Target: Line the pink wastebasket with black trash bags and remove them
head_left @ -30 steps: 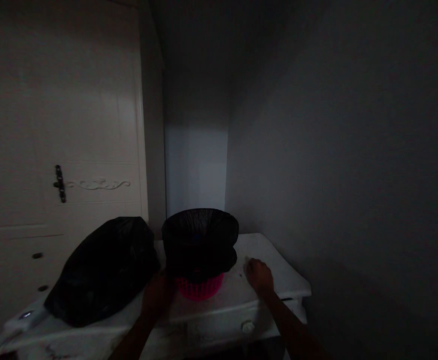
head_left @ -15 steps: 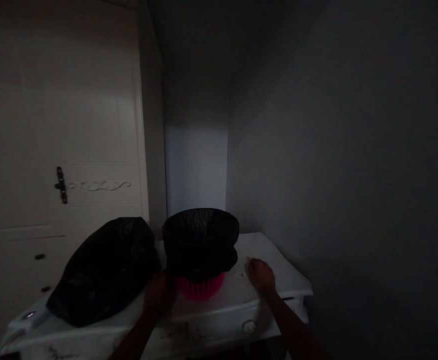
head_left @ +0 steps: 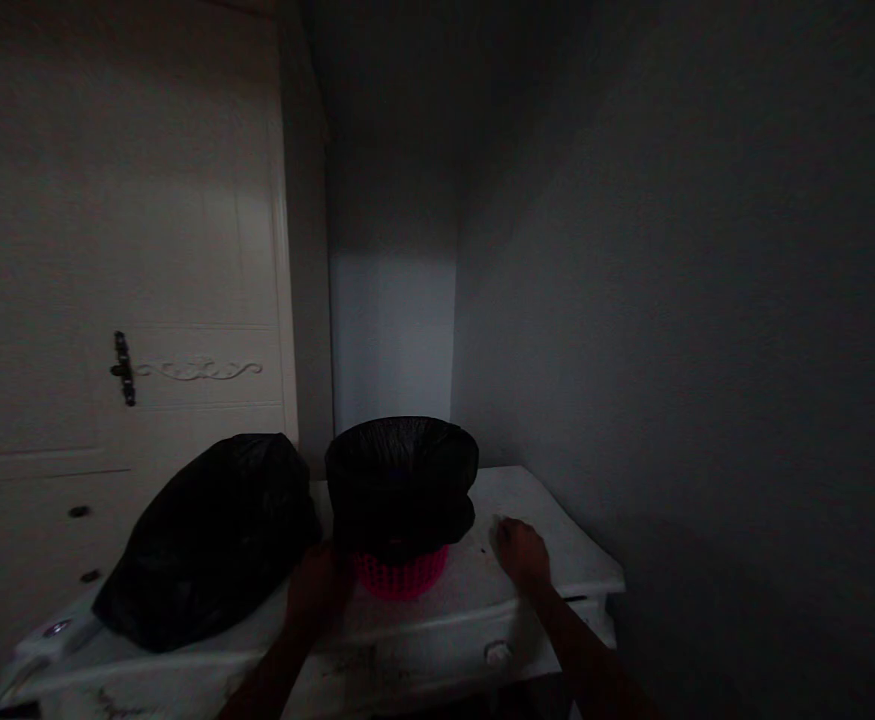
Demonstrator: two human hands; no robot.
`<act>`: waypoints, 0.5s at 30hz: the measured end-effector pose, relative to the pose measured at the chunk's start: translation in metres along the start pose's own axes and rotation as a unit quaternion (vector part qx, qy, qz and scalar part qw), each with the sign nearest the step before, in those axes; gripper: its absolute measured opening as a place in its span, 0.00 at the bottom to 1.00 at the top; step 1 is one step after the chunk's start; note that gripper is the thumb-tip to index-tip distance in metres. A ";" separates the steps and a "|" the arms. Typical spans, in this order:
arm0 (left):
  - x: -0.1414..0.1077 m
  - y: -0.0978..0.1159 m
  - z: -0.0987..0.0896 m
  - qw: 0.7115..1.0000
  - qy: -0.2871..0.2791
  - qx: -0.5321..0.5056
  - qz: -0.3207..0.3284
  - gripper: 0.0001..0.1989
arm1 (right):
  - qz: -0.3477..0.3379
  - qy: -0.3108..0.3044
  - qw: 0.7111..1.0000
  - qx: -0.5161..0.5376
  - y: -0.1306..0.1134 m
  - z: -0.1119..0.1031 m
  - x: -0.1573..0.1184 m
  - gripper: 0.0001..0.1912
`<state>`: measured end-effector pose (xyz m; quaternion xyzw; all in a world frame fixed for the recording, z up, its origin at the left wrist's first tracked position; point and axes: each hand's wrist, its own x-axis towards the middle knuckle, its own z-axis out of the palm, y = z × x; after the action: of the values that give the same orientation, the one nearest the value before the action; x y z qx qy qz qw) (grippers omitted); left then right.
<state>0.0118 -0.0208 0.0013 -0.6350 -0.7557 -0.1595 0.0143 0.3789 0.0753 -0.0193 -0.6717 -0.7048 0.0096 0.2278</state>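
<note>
A pink slotted basket [head_left: 399, 577] stands on the white dresser top [head_left: 512, 490], with a black plastic bag [head_left: 407, 500] lining it and folded down over its rim. To its left lies a bulky black bag [head_left: 208, 550]. Between the two, my left hand [head_left: 318, 590] rests near the basket's left side; its fingers are lost in the dark. My right hand [head_left: 523, 552] is on the dresser top to the right of the basket, fingers curled together, with a small pale thing at the fingertips that is too dim to make out.
A white wardrobe [head_left: 204, 250] with a dark handle [head_left: 123, 369] stands behind on the left. A grey wall [head_left: 669, 300] runs along the right. A pale device with a cable [head_left: 51, 635] lies at the dresser's left end.
</note>
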 end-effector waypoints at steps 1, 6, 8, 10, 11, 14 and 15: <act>0.000 0.000 0.000 1.000 0.000 -0.007 0.000 0.18 | 0.000 0.000 1.000 0.000 0.000 0.000 0.000 0.19; 0.000 0.001 -0.003 1.000 -0.008 -0.008 -0.007 0.18 | 0.001 -0.003 1.000 0.001 0.000 0.000 0.001 0.18; -0.001 0.002 -0.005 1.000 -0.010 0.000 0.000 0.19 | 0.002 -0.002 1.000 -0.001 0.001 0.001 0.001 0.18; -0.002 0.003 -0.005 1.000 -0.008 0.007 0.006 0.19 | 0.003 0.000 1.000 -0.004 0.001 0.002 0.001 0.18; -0.002 0.003 -0.005 1.000 -0.009 0.011 0.005 0.19 | 0.002 0.001 1.000 -0.005 0.001 0.002 0.001 0.18; -0.002 0.002 -0.004 1.000 -0.008 0.025 -0.004 0.18 | 0.001 0.002 1.000 -0.005 0.000 0.001 0.000 0.19; -0.001 0.002 -0.003 1.000 -0.007 0.028 -0.005 0.18 | 0.000 0.001 1.000 -0.005 0.000 0.000 0.000 0.19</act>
<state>0.0131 -0.0225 0.0043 -0.6317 -0.7632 -0.1335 0.0260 0.3784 0.0749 -0.0194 -0.6725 -0.7051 0.0054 0.2247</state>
